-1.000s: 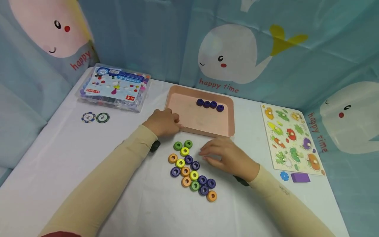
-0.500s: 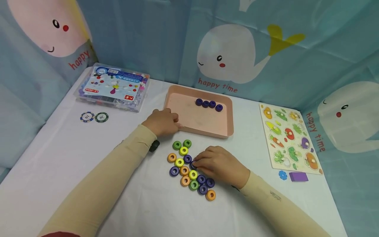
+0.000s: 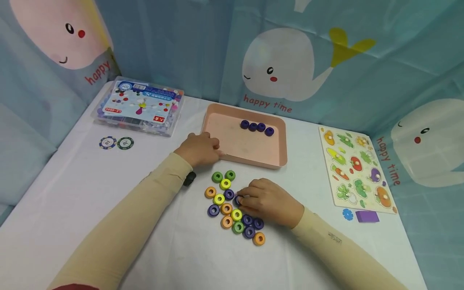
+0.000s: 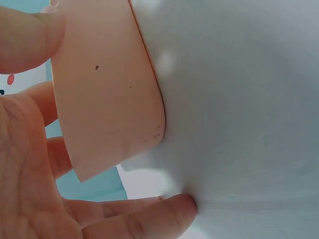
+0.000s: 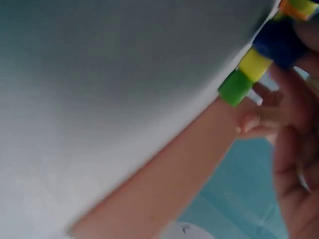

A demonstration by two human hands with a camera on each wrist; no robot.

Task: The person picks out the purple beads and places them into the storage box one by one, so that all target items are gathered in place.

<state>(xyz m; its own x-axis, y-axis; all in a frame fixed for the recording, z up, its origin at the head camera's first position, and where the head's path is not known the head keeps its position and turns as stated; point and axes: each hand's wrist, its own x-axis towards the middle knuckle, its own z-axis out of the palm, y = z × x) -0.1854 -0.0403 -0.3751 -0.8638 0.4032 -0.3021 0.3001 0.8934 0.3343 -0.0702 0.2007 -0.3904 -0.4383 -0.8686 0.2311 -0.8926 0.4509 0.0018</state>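
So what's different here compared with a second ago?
The right hand has come down from beside the tray onto the rings on the table and now pinches a purple ring at the edge of the cluster. The left hand still grips the tray's near corner. The four purple rings in the tray and the rest of the loose rings lie as before.

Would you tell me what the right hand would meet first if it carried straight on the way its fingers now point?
The right hand points left into the ring cluster; beyond the purple ring it pinches, it would probably meet another purple ring first.
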